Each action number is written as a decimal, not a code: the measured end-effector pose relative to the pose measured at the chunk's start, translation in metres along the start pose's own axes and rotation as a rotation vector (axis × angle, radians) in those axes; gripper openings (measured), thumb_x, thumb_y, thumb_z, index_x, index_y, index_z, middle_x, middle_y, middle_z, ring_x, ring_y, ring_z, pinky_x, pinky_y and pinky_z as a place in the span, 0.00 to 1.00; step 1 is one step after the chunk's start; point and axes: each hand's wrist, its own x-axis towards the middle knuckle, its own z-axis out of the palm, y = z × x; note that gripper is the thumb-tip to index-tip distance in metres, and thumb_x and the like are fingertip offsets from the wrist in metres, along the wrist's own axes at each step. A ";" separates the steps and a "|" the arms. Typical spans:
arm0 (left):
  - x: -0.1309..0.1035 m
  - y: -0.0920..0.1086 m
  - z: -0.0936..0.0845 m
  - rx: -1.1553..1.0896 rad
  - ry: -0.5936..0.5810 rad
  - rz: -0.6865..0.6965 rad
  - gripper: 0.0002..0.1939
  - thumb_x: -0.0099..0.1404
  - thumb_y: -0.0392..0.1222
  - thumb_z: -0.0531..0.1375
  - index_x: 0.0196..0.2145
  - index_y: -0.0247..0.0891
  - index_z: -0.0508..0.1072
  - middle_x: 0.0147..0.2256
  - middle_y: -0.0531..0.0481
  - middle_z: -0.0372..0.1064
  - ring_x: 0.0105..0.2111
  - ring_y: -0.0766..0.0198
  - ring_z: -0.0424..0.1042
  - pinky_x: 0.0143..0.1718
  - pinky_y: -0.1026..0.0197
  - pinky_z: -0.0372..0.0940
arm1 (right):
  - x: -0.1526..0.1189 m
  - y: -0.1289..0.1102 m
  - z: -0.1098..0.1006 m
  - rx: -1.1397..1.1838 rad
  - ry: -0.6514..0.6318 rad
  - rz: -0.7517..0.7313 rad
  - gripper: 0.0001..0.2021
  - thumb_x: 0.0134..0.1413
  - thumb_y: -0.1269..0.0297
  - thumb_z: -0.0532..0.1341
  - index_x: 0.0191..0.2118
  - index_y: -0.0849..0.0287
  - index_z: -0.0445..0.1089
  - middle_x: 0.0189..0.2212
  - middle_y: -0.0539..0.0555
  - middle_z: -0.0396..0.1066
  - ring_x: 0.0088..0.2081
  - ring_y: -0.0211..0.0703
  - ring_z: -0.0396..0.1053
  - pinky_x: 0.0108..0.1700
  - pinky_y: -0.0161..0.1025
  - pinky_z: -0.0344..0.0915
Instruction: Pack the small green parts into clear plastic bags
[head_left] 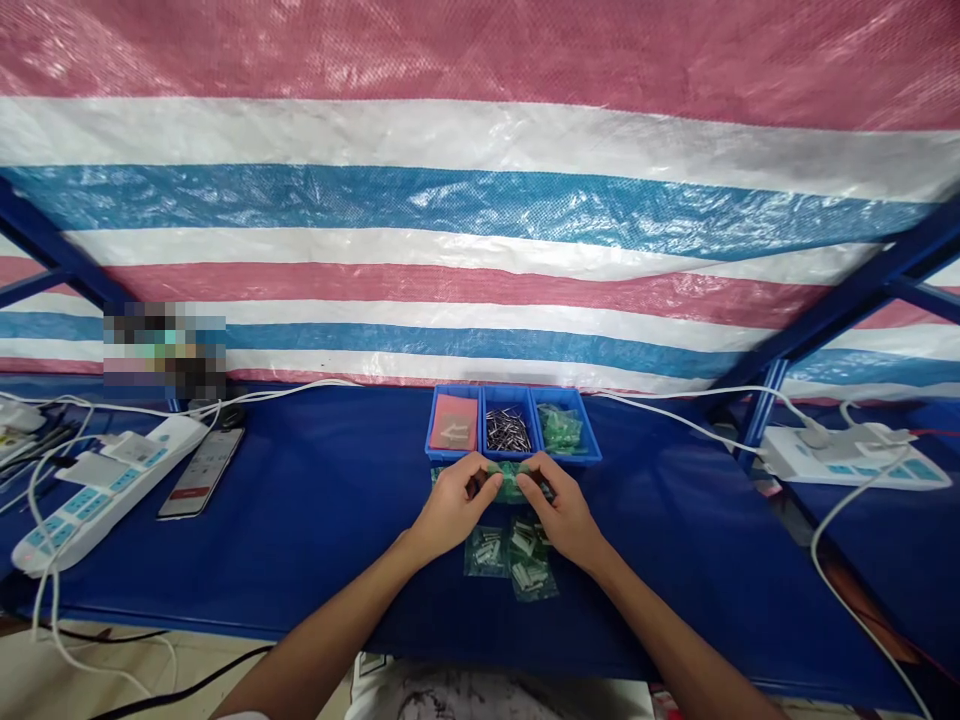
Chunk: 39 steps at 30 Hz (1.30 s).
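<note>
My left hand [455,503] and my right hand [564,510] pinch a small green-tinted plastic bag [508,482] between thumbs and fingertips, one hand at each side. Its contents are too small to make out. Just below, on the blue table, lie more such bags: one bag [487,550] on the left and another bag [533,577] on the right, both holding pale, short rod-like pieces. Beyond my fingers stands a row of blue bins. The left bin [430,440] holds pink sheets, the middle bin [510,396] metal screws or nails, the right bin [591,440] green bags.
A long white power strip [105,490] with cables lies at the left beside a phone [201,475]. Another power strip [855,460] sits at the right. Blue metal frame bars [825,290] flank the blue table [315,500]; a striped tarp [480,210] hangs behind.
</note>
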 end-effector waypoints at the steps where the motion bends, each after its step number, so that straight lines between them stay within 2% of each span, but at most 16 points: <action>1: 0.000 -0.001 0.000 0.010 -0.002 0.006 0.15 0.78 0.52 0.56 0.39 0.38 0.70 0.29 0.55 0.61 0.27 0.66 0.59 0.30 0.63 0.54 | 0.000 0.000 0.000 0.004 0.006 0.000 0.12 0.76 0.58 0.55 0.37 0.54 0.64 0.32 0.48 0.58 0.33 0.42 0.58 0.38 0.40 0.58; 7: 0.000 -0.003 0.000 0.049 0.022 0.088 0.13 0.79 0.49 0.56 0.40 0.38 0.72 0.33 0.52 0.65 0.31 0.65 0.63 0.33 0.62 0.56 | 0.000 0.001 0.000 0.019 -0.028 -0.007 0.07 0.74 0.58 0.59 0.43 0.53 0.69 0.35 0.50 0.62 0.34 0.43 0.61 0.39 0.41 0.61; 16: -0.001 0.000 0.001 0.092 0.006 0.128 0.16 0.79 0.51 0.55 0.40 0.37 0.74 0.32 0.50 0.66 0.30 0.64 0.64 0.31 0.62 0.57 | 0.001 0.001 0.000 -0.018 -0.031 -0.024 0.09 0.73 0.57 0.58 0.41 0.54 0.68 0.34 0.51 0.63 0.33 0.43 0.62 0.37 0.41 0.62; 26: -0.004 0.000 0.004 0.179 0.015 0.194 0.12 0.79 0.48 0.56 0.45 0.39 0.74 0.38 0.47 0.72 0.37 0.60 0.70 0.40 0.59 0.64 | 0.002 0.002 -0.001 0.007 -0.028 -0.059 0.07 0.72 0.62 0.57 0.39 0.54 0.67 0.34 0.51 0.62 0.34 0.44 0.61 0.37 0.41 0.60; 39: -0.004 0.000 0.002 0.186 0.003 0.167 0.11 0.80 0.49 0.55 0.45 0.40 0.71 0.38 0.48 0.69 0.36 0.60 0.69 0.36 0.61 0.62 | 0.002 0.005 0.002 0.010 -0.006 -0.038 0.08 0.74 0.59 0.56 0.40 0.53 0.67 0.35 0.51 0.63 0.35 0.45 0.62 0.39 0.41 0.62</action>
